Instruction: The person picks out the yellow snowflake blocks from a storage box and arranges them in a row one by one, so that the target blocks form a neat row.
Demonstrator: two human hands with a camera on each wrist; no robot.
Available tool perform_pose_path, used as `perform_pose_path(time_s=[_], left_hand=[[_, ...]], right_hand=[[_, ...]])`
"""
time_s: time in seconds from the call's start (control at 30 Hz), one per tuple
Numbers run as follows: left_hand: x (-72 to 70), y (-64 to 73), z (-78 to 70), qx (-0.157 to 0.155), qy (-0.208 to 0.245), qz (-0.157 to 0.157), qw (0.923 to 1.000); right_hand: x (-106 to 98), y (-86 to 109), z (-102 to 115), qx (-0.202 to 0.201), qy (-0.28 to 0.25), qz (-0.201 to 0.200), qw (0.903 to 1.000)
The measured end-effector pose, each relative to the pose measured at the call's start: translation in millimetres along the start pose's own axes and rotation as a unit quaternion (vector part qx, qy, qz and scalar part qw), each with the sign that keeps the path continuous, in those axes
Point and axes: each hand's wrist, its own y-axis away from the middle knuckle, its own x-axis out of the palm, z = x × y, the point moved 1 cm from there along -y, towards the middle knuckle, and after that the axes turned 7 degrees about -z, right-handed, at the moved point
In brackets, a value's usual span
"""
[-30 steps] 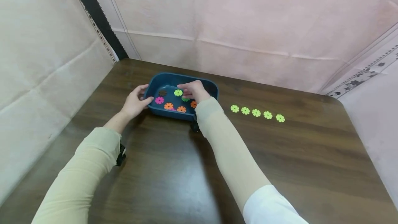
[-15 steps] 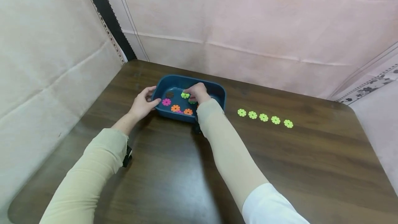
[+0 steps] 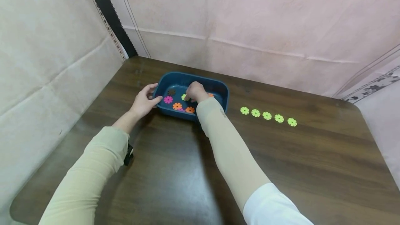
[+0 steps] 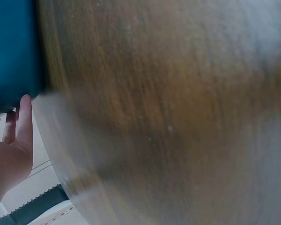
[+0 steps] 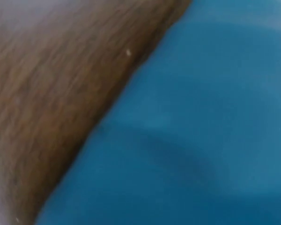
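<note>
A deep blue plastic tray (image 3: 200, 76) stands near the back of the wooden table. My left hand (image 3: 143, 102) holds its left end, thumb over the rim and fingers against the outer wall. In the left wrist view, fingertips (image 4: 25, 104) meet the blue wall. My right hand (image 3: 197, 92) reaches down inside, right at a yellow-green notched disc (image 3: 183, 97) that it partly covers. Its fingertips are hidden, so I cannot tell whether they pinch that disc. Around it lie a pink disc (image 3: 168, 99), a brown disc (image 3: 171, 92) and several orange discs (image 3: 177, 106).
Several yellow-green discs (image 3: 267, 115) form a row on the table (image 3: 312, 155), right of the tray. Pale cloth (image 3: 250, 20) hangs behind the table and along both sides. A small black device (image 3: 128, 155) sits at the left wrist.
My right hand has lowered further into the tray, its fingers now more bent over the yellow-green disc. The left hand keeps its place on the tray. The head view has shifted slightly.
</note>
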Motion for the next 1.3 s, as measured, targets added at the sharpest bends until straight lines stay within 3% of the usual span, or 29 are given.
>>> perform_pose_path(time_s=[0.1, 0.2, 0.37, 0.5, 0.67, 0.9, 0.97, 1.13, 1.3], left_hand=[[-0.3, -0.2, -1.2, -0.001, -0.001, 0.0, 1.0], [-0.1, -0.2, -2.2, -0.002, 0.0, 0.0, 1.0], [0.1, -0.9, -2.5, -0.001, -0.002, -0.001, 1.0], [0.3, -1.5, -2.3, -0.003, 0.0, -0.001, 1.0], [1.1, -1.6, -2.3, -0.003, 0.0, 0.001, 1.0], [-0.1, -0.4, -1.7, -0.006, -0.002, -0.001, 1.0], [-0.3, 0.1, -1.9, -0.007, -0.004, 0.001, 1.0], [-0.7, 0.2, -1.8, -0.006, -0.005, 0.002, 1.0], [-1.4, -0.2, -2.2, -0.004, -0.004, 0.001, 1.0]], right_hand=[[0, 0.8, 2, -0.005, 0.045, -0.007, 0.9989], [-2, 2.3, 3, -0.005, 0.057, -0.01, 0.9983], [-4, 3.0, 1, 0.006, 0.034, -0.015, 0.9993], [-5, 1.6, -2, 0.033, -0.037, -0.027, 0.9984], [-7, 0.6, -5, 0.096, -0.189, -0.018, 0.977], [-12, 0.5, -5, 0.148, -0.303, 0.02, 0.9412], [-14, 0.9, -5, 0.152, -0.321, 0.025, 0.9344], [-21, 4.6, -3, 0.15, -0.334, 0.031, 0.93], [-29, 7.8, 5, 0.14, -0.369, 0.03, 0.9183]])
